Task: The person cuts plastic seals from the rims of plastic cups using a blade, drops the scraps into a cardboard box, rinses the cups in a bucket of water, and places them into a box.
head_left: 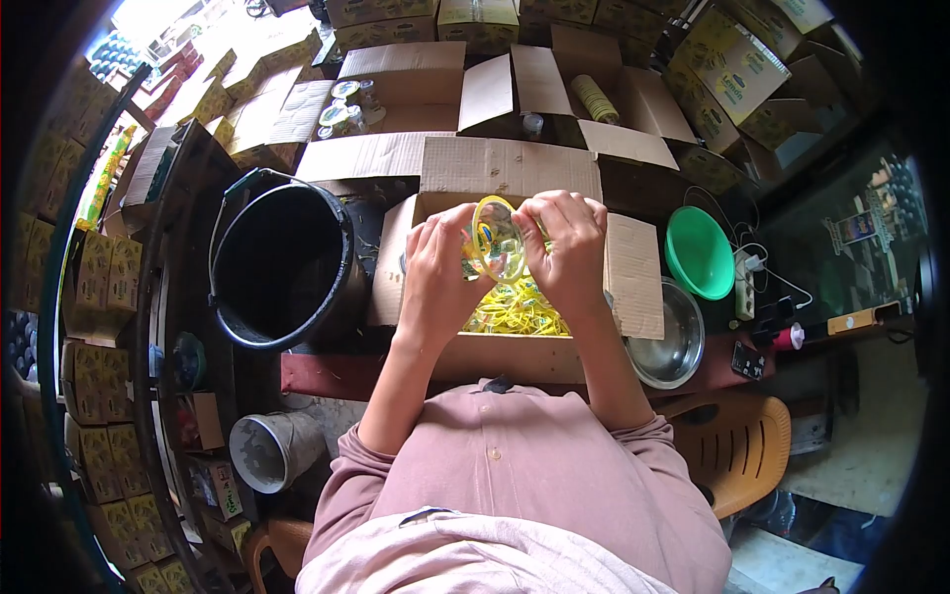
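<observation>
A clear plastic cup (500,241) with a yellow rim is held up, tilted, between my two hands. My left hand (438,265) has its fingers curled against the cup's left side. On the other side, my right hand (566,243) pinches the rim with thumb and fingers. Below and behind the cup stands an open cardboard box (510,163), its flaps folded out. Inside it lies a heap of yellow strips (517,309), partly hidden by my hands and the cup.
A large black bucket (282,267) stands at the left. To the right are a green bowl (699,252), a metal bowl (673,337) and a power strip (744,292). Behind, one open carton (406,99) holds lidded cups, another (633,99) a stack of yellow rings.
</observation>
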{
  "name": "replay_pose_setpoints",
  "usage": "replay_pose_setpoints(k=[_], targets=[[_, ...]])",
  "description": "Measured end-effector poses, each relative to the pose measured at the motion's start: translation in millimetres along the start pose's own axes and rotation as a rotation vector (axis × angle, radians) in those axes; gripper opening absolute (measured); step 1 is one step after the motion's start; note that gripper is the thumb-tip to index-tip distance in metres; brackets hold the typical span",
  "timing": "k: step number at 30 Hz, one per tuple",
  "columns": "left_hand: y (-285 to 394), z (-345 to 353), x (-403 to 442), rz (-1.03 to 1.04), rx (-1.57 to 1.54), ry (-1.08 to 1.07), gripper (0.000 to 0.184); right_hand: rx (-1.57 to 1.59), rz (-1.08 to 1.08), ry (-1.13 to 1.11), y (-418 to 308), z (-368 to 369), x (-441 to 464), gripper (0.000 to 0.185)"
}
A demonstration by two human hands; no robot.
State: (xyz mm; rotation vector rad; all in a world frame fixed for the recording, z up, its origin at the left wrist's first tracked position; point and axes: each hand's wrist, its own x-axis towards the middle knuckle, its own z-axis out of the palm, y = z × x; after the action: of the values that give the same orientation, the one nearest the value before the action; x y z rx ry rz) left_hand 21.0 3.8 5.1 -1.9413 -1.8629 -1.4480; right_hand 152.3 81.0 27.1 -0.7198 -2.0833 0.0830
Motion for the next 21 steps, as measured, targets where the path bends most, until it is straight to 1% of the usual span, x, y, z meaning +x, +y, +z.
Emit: replay_pose_setpoints(k=[2, 3, 6, 7, 10, 11, 12, 13, 14, 15, 18, 19, 20, 21], targets=[[-1, -1, 0, -0.035, -0.04, 0.027, 0.062, 0.14, 0.033, -0.026, 2, -1, 1, 0.008], [-2, -2, 0, -0.043, -0.054, 0.035, 0.061, 0.273, 0.081, -0.05, 1, -4, 0, 0.011], [-4, -6, -2, -0.073, -0.113, 0.049, 0.061, 0.457, 0.262, -0.008, 6, -4, -7, 0.015], [-5, -5, -3, -0.082, -0.146, 0.053, 0.062, 0.496, 0.319, 0.005, 13, -1, -11, 0.017], [-4, -8, -6, -0.094, -0.246, 0.056, 0.063, 0.496, 0.392, -0.042, 37, 16, -37, 0.021], [-4, -10, -7, -0.095, -0.28, 0.056, 0.064, 0.558, 0.666, -0.085, 36, 23, -49, 0.025], [-3, -10, -7, -0.093, -0.308, 0.057, 0.065, 0.238, 0.472, -0.161, 54, 34, -69, 0.016], [-3, -11, -9, -0.092, -0.336, 0.056, 0.065, 0.063, 0.386, -0.253, 66, 44, -90, 0.011], [-3, -11, -10, -0.09, -0.364, 0.057, 0.066, -0.111, 0.297, -0.341, 71, 47, -105, 0.012], [-4, -11, -11, -0.084, -0.367, 0.053, 0.066, -0.345, 0.247, -0.558, 68, 44, -113, 0.032], [-5, -12, -15, -0.08, -0.363, 0.037, 0.067, -0.421, 0.186, -0.44, 68, 51, -132, 0.048], [-5, -12, -17, -0.09, -0.357, 0.032, 0.067, -0.24, 0.299, -0.45, 69, 51, -133, 0.057], [-4, -12, -20, -0.1, -0.352, 0.025, 0.067, -0.109, 0.457, -0.535, 77, 53, -136, 0.057], [-3, -12, -22, -0.099, -0.371, 0.045, 0.066, -0.116, 0.449, -0.569, 81, 51, -136, 0.059]])
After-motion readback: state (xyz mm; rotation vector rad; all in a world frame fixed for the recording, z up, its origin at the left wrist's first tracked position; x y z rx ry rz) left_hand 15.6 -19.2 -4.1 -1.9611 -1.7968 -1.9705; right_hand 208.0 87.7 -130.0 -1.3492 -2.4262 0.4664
